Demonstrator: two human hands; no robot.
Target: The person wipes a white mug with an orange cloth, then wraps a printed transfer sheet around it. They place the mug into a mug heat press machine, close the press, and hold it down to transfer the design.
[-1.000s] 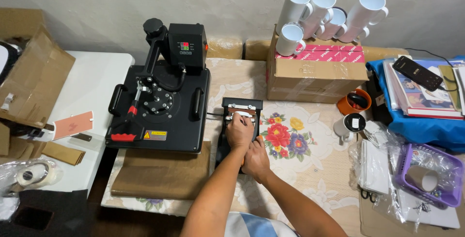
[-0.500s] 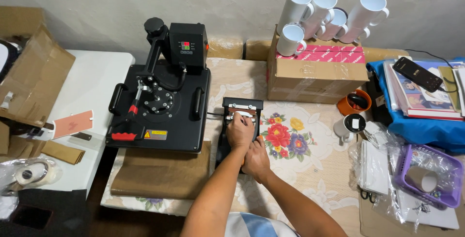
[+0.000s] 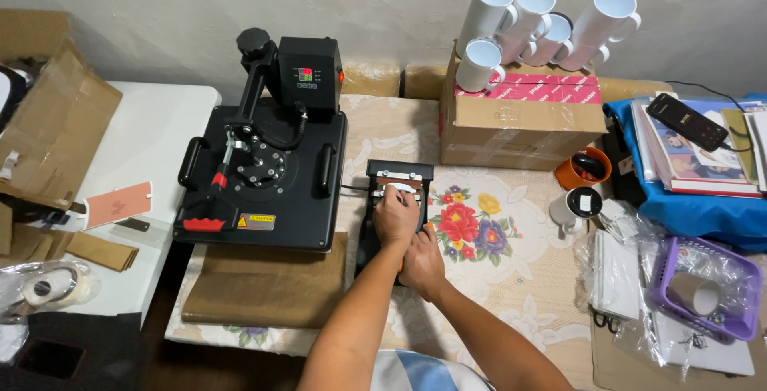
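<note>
A small black mug press stands on the flowered tablecloth, just right of a large black flat heat press. A white mug lies in the mug press. My left hand is closed over the mug from the near side. Directly behind it, my right hand is closed around the near end of the mug press, and what it grips is hidden by the fingers. The two hands touch each other.
A cardboard box at the back carries several white mugs. An orange mug and a white mug stand to the right, near a purple basket, books and a phone. Flattened cardboard lies at the left.
</note>
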